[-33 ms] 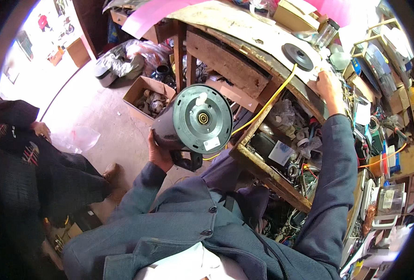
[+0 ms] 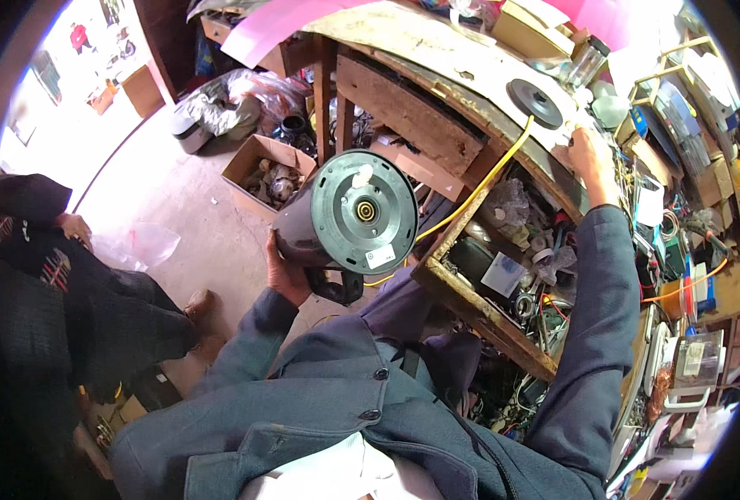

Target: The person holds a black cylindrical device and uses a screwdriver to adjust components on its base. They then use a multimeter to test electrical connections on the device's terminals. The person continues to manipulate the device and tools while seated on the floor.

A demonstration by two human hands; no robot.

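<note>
My left hand [image 2: 285, 273] is closed round the side of a black electric kettle [image 2: 302, 229], near its handle [image 2: 337, 287]. The kettle is tipped over, so its round underside [image 2: 337, 218] with a ringed connector in the middle shows, along with a pale sticker and a whitish patch. On the bench to the right lies a round black kettle base [image 2: 535, 102]; a yellow cord [image 2: 491, 179] runs from beside it. My right hand [image 2: 588, 162] reaches to the bench's right part, close to the base. Its fingertips are lost in glare and among clutter.
An open wooden drawer [image 2: 487, 321] full of parts juts out below the bench [image 2: 403, 33]. Cluttered shelves [image 2: 695, 125] stand at the right. A cardboard box [image 2: 241, 162] sits on the floor, near a plastic bag [image 2: 141, 248]. At the left is another person in dark clothes [image 2: 95, 308].
</note>
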